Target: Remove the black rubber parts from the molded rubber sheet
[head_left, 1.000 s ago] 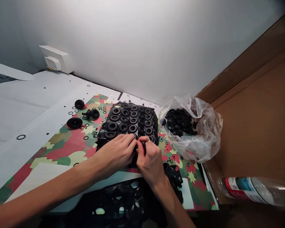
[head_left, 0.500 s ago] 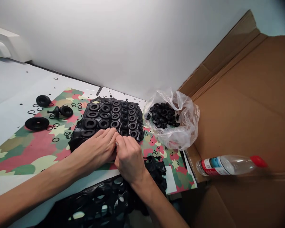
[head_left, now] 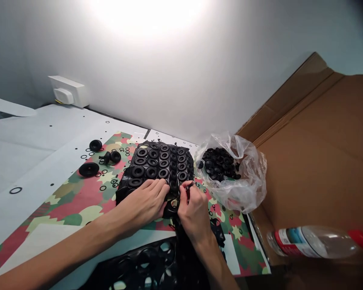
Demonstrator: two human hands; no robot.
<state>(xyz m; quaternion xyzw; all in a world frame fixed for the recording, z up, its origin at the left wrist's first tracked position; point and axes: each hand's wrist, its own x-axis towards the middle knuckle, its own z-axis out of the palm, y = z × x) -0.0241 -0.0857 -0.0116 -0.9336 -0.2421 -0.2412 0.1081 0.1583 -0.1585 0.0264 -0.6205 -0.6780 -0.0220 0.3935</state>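
A black moulded rubber sheet [head_left: 151, 172] with rows of ring-shaped parts lies on the camouflage-patterned mat. My left hand [head_left: 153, 196] is closed on its near edge, thumb below and fingers on top. Just to the right, my right hand [head_left: 193, 205] is closed in a pinch, with a small black rubber piece [head_left: 188, 186] showing at its fingertips. Between the hands, part of the sheet's near edge bends up and shows a hole. Below them hangs black rubber webbing [head_left: 139, 266] full of holes, partly hidden by my right forearm.
A clear plastic bag [head_left: 248, 181] of small black rubber parts stands to the right. Loose black rubber discs [head_left: 88, 169] and thin rings lie on the left. A cardboard box [head_left: 326, 161] and a red-capped bottle [head_left: 329, 241] are at the right; a white wall box [head_left: 68, 94] sits behind.
My hands have come apart from their earlier touching position, the right one moving away to the right. The camera has shifted, so the scene sits lower and further right.
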